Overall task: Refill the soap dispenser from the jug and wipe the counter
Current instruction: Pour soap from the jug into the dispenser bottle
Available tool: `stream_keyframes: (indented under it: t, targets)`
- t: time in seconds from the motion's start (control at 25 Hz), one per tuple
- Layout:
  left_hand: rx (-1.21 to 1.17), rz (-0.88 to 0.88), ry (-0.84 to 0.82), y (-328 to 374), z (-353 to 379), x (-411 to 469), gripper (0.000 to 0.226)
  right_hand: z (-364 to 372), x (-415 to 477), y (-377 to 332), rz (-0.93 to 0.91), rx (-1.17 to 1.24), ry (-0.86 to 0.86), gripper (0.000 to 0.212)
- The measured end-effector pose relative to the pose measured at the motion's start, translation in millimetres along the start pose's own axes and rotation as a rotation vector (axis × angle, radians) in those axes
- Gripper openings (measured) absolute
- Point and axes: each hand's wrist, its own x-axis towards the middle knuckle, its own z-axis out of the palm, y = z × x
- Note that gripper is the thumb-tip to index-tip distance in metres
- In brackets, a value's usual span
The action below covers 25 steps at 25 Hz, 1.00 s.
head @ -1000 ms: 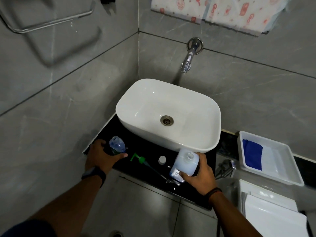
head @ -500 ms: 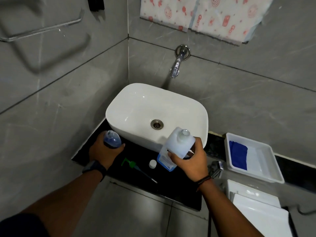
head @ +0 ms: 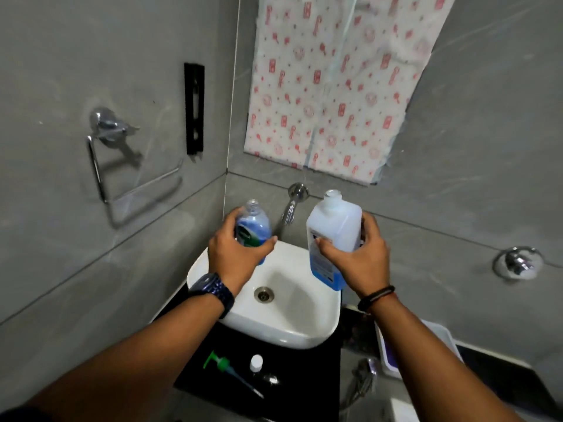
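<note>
While label text stays unreadable | left hand [head: 236,254] clasps dispenser [head: 253,228] | right hand [head: 355,260] clasps jug [head: 333,226]

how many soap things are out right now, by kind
Bottles, held over the sink: 2, the dispenser bottle in the left hand, the jug in the right hand
Pump heads on the counter: 1, green pump
Caps: 1, white cap
Total: 4
</note>
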Motion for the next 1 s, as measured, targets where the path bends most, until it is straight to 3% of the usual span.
stream_keyframes:
  t: [0.4, 0.68, 1.0]
  targets:
    - [-0.027, 0.097, -0.094, 106, 33, -13, 0.068, -82, 47, -90, -0.279, -0.519, -0.013, 0.064]
    - [0.006, 0.154, -0.132, 133, 39, -28, 0.074, -112, 51, -116, -0.442, -0.815, -0.093, 0.062]
    - [0.012, 0.134, -0.149, 145, 36, -34, 0.077, -128, 53, -128, -0.482, -1.005, -0.148, 0.065]
